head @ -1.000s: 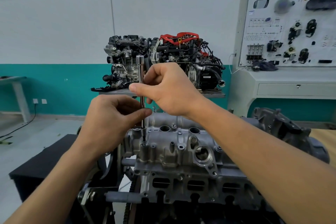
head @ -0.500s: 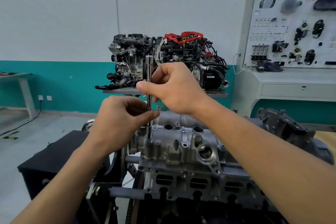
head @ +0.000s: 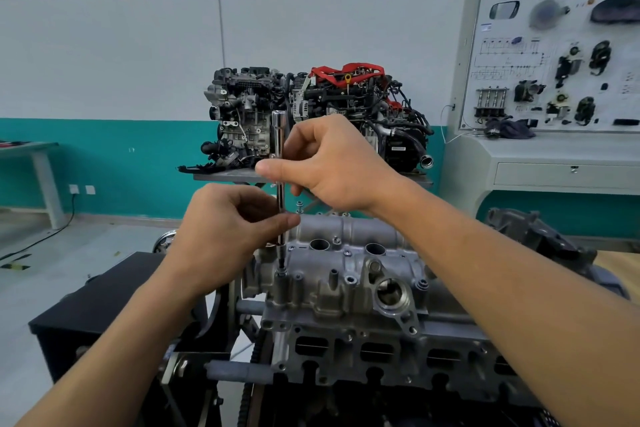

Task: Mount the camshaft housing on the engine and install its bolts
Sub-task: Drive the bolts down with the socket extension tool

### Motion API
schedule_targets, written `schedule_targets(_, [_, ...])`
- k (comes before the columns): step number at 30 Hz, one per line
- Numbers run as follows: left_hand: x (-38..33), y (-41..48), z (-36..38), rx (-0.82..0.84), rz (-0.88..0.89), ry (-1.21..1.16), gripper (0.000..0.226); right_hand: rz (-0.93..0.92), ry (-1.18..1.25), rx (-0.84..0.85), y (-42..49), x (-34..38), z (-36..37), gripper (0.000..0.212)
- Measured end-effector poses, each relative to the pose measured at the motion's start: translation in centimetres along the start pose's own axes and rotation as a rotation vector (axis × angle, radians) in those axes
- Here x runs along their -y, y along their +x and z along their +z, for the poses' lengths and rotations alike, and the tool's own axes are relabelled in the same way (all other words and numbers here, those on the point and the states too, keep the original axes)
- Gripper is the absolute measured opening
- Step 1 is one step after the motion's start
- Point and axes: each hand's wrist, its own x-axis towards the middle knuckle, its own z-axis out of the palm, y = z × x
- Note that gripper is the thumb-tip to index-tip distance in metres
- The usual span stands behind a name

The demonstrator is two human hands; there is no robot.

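item: camshaft housing [head: 346, 267], centre frame, seated on engine [head: 377, 354]. we pinch the upright driver shaft [head: 280, 135] in both grips: right hand [head: 336, 166] high, left hand [head: 221, 236] lower, nearer the bolt [head: 281, 273] directly beneath the tip.

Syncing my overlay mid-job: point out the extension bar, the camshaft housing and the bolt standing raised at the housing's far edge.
extension bar [head: 279, 128]: head view, on its chrome upper end.
camshaft housing [head: 349, 232]: head view, on its rounded top casting.
raised bolt [head: 300, 204]: head view, on the bolt's head.
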Motion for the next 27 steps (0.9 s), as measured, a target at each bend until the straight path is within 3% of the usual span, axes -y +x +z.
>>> schedule_targets(2, [0.2, 0.0, 0.0, 0.019, 0.022, 0.008, 0.007, 0.035, 0.033, 0.052, 0.1, 0.2, -0.4, 0.023])
schedule_targets(5, [0.3, 0.0, -0.2, 0.113, 0.063, 0.026, 0.018, 0.040, 0.025, 0.204, 0.3, 0.7, -1.4, 0.010])
schedule_targets(9, [0.0, 0.3, -0.5, 0.242, 0.105, 0.072, 0.013, 0.032, -0.022, 0.283, 0.5, 1.0, -1.8, 0.012])
schedule_targets(13, [-0.1, 0.4, -0.4, 0.247, 0.086, 0.071, 0.006, 0.013, 0.008, 0.121, -0.1, 0.5, -0.8, 0.014])
schedule_targets(16, [-0.3, 0.0, 0.3, 0.033, 0.035, 0.004, 0.010, -0.022, 0.021, -0.058, -0.5, -0.2, 0.2, 0.029])
schedule_targets(18, [-0.4, -0.2, 0.5, -0.054, 0.035, -0.016, 0.009, 0.000, 0.067, -0.045, -0.6, -0.3, 0.6, 0.025])
schedule_targets(22, [-0.6, -0.6, -0.2, 0.127, 0.080, -0.036, 0.017, 0.011, 0.090, 0.165, -0.9, -0.4, 0.3, 0.011])
schedule_targets(25, [-0.5, -0.5, -0.5, 0.241, 0.075, 0.025, 0.017, -0.008, 0.028, 0.087, -0.9, -0.7, 0.5, 0.011])
schedule_targets(27, [-0.3, -0.4, -0.1, 0.196, 0.051, 0.053, 0.007, -0.021, -0.039, -0.044, -0.9, -1.0, 1.1, 0.025])
